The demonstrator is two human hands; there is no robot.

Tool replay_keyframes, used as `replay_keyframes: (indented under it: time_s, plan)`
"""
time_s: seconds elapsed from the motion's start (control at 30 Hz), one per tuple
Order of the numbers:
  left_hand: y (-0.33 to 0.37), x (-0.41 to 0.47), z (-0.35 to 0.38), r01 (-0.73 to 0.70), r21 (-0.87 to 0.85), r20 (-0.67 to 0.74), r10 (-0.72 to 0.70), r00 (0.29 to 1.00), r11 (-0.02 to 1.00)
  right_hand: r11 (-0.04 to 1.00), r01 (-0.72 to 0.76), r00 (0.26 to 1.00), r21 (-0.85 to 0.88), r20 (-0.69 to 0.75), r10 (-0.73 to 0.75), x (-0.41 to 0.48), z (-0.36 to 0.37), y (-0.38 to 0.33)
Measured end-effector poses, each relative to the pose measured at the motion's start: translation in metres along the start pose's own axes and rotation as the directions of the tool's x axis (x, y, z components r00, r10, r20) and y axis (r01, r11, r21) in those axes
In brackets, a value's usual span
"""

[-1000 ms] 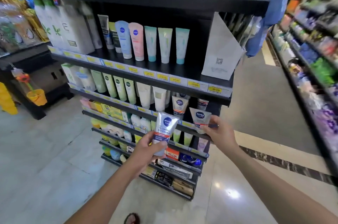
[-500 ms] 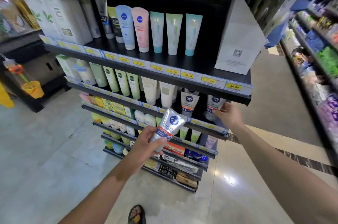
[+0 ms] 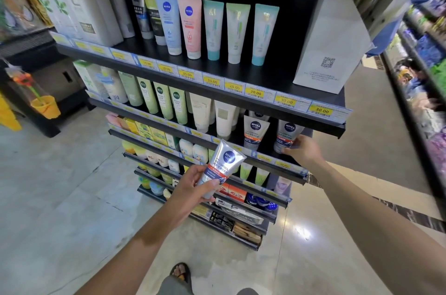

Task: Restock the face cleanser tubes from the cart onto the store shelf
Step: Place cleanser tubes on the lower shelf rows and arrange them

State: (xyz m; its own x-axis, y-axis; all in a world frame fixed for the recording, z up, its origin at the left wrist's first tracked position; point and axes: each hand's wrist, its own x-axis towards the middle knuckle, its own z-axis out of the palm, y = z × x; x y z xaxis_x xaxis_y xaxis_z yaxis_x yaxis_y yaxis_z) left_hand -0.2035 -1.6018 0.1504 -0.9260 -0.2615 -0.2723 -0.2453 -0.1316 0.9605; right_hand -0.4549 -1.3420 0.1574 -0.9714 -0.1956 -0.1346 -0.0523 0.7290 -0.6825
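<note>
My left hand (image 3: 193, 185) grips a silver cleanser tube (image 3: 220, 166) with a blue round logo, held tilted in front of the shelves. My right hand (image 3: 303, 151) holds the lower end of a second silver tube (image 3: 287, 134) that stands cap-down at the right end of the second shelf (image 3: 272, 162). A third matching tube (image 3: 254, 132) stands just left of it on the same shelf. The cart is out of view.
The upper shelf (image 3: 217, 82) carries several pastel tubes and a white paper bag (image 3: 330, 36) at its right end. Green and cream tubes fill the second shelf's left part. Lower shelves hold small boxes and jars. Another rack (image 3: 424, 72) lines the aisle on the right.
The view has moved closer and lower. My right hand carried its tube up and back onto the second shelf, beside the standing one. My left hand kept its tube, tilting it slightly.
</note>
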Motion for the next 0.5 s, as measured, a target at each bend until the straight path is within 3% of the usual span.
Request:
replay_keyframes:
  time_s: [0.5]
  plan:
    - [0.011,0.007,0.015,-0.03,0.08,0.048,0.026,0.998,0.996,0.998,-0.031,0.999,0.048,-0.03,0.032,0.002,-0.004,0.004]
